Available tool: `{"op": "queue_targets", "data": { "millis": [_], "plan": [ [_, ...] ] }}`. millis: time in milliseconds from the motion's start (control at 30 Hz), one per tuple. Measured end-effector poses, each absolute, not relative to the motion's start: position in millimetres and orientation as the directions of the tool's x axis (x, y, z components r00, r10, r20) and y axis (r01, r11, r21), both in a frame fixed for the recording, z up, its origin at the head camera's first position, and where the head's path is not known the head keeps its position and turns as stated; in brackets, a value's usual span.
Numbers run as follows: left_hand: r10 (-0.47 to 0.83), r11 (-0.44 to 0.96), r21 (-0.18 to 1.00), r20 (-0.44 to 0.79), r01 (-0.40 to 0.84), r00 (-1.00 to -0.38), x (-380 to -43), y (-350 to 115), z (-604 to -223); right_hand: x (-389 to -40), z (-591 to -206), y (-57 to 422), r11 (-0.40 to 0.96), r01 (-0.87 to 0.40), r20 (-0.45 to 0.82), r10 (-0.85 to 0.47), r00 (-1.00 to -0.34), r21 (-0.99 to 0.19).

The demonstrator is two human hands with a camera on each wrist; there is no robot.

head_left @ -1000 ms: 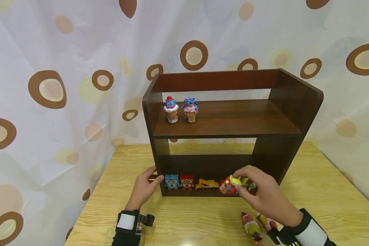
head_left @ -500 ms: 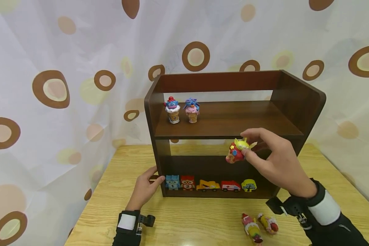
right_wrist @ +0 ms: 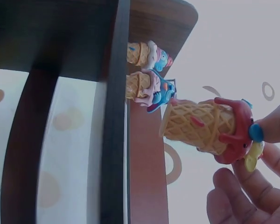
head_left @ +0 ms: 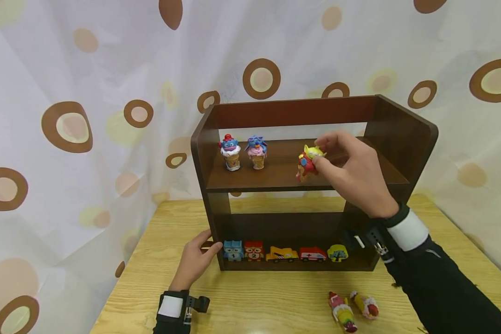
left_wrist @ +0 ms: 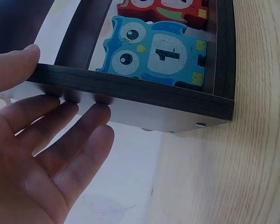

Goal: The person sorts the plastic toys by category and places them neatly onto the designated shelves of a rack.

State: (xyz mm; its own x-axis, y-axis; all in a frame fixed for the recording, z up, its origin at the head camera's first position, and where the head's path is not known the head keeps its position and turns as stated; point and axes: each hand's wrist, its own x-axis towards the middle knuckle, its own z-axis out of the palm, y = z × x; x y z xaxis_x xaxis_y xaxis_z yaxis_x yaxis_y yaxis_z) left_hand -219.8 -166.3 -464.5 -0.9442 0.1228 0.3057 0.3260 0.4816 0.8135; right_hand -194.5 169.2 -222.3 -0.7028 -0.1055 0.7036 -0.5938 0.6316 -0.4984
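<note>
My right hand (head_left: 352, 171) pinches an ice-cream-cone toy figure (head_left: 305, 168) by its yellow head, in front of the upper board. Its waffle cone (right_wrist: 200, 123) and red icing show in the right wrist view, the cone tilted. Two similar figures, one with a red hat (head_left: 231, 155) and one with pink icing (head_left: 256, 155), stand upright at the upper left. Down at the lower left, my left hand (head_left: 194, 260) grips the side panel of the dark wooden shelf (head_left: 284, 189); its thumb lies at the front edge and its fingers (left_wrist: 79, 149) along the outer face.
On the lower board stand a blue owl block (head_left: 234, 250), a red owl block (head_left: 253, 250), a yellow truck (head_left: 281, 253), a red ambulance (head_left: 312, 253) and a tree block (head_left: 337, 253). Two more toy figures, one longer (head_left: 342, 311) and one shorter (head_left: 365, 305), lie on the table (head_left: 250, 297).
My right hand has lifted the toy figure from in front of the lower board up to the upper board, uncovering the ambulance and tree block. My left hand stays on the side panel.
</note>
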Motion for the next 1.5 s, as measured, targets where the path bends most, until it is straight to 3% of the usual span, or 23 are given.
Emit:
{"op": "queue_targets", "data": {
  "millis": [433,733,1133,1500],
  "plan": [
    [0.117,0.467,0.832,0.277,0.299,-0.954,-219,-166,-464,-234,-207,148,0.654,-0.559,0.633,-0.154,-0.759,-0.51],
    [0.117,0.477,0.826,0.279,0.3,-0.953,-222,-167,-460,-255,-210,138,0.678,-0.489,0.582,-0.111,-0.805,-0.548],
    [0.118,0.475,0.825,0.284,0.305,-0.952,-219,-165,-463,-267,-219,129,0.696,-0.412,0.501,-0.086,-0.861,-0.588],
    [0.124,0.483,0.815,0.299,0.32,-0.946,-220,-167,-463,-268,-219,127,0.715,-0.423,0.51,-0.107,-0.854,-0.557]
  ]
}}
